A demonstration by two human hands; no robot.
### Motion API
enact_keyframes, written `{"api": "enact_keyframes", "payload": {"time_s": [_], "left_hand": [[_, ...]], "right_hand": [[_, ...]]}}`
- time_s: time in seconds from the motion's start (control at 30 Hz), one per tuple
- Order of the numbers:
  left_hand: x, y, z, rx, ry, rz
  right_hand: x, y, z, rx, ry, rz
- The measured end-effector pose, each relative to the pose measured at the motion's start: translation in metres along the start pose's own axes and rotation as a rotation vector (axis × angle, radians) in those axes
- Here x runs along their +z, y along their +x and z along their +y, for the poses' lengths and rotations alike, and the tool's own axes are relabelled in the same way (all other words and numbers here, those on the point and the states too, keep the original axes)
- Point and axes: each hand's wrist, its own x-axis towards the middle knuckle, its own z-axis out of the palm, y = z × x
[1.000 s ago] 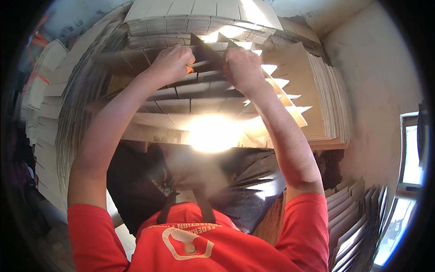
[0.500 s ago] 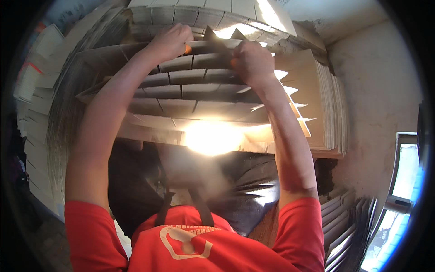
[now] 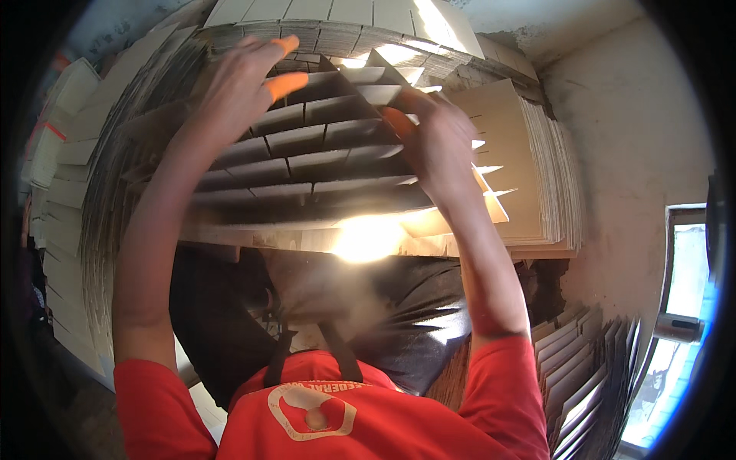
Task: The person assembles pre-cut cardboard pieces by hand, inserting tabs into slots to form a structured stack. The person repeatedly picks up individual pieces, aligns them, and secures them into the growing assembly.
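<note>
Several slotted cardboard strips (image 3: 345, 162) stand on edge in rows in front of me, one behind another. Two darker crosswise strips (image 3: 343, 80) slant through the far rows, their pointed ends sticking up. Over the far left of the rows is my left hand (image 3: 234, 88), blurred. Its thumb and forefinger, in orange finger covers, are apart with nothing between them. My right hand (image 3: 441, 142) is closed at the right part of the rows, around the near end of a crosswise strip. An orange cover shows on its thumb; the other fingertips are hidden.
Stacked cardboard sheets (image 3: 537, 169) stand to the right, beside a wall (image 3: 621, 146). More stacked strips (image 3: 307, 34) lie along the far side. Cardboard piles (image 3: 107, 207) line the left. Assembled dividers (image 3: 579, 368) rest at lower right. Bright light glares near my lap.
My left hand has let go of the far rows, moved left and spread its fingers. My right hand has come slightly nearer and right. The view has shifted a little.
</note>
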Motion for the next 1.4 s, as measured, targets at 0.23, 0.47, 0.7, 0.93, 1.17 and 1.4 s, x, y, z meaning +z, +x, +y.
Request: {"api": "enact_keyframes", "payload": {"time_s": [0.23, 0.47, 0.7, 0.93, 1.17, 1.4], "left_hand": [[-0.034, -0.098, 0.08, 0.11, 0.072, -0.238], [-0.015, -0.117, 0.082, 0.058, 0.028, -0.174], [-0.024, -0.137, 0.095, 0.092, -0.172, -0.246], [-0.051, -0.113, 0.082, -0.004, 0.002, -0.147], [-0.048, -0.104, 0.043, -0.032, 0.016, -0.29], [-0.05, -0.123, 0.063, 0.006, -0.141, -0.285]], "right_hand": [[-0.052, -0.112, 0.035, 0.08, -0.281, -0.029], [-0.036, -0.15, 0.045, 0.173, 0.115, -0.095], [-0.044, -0.166, 0.04, -0.062, -0.056, -0.086], [-0.085, -0.096, 0.048, 0.142, 0.049, 0.068], [-0.045, -0.028, 0.079, 0.397, -0.089, -0.579], [-0.025, -0.038, 0.07, 0.174, -0.31, -0.513]]}}
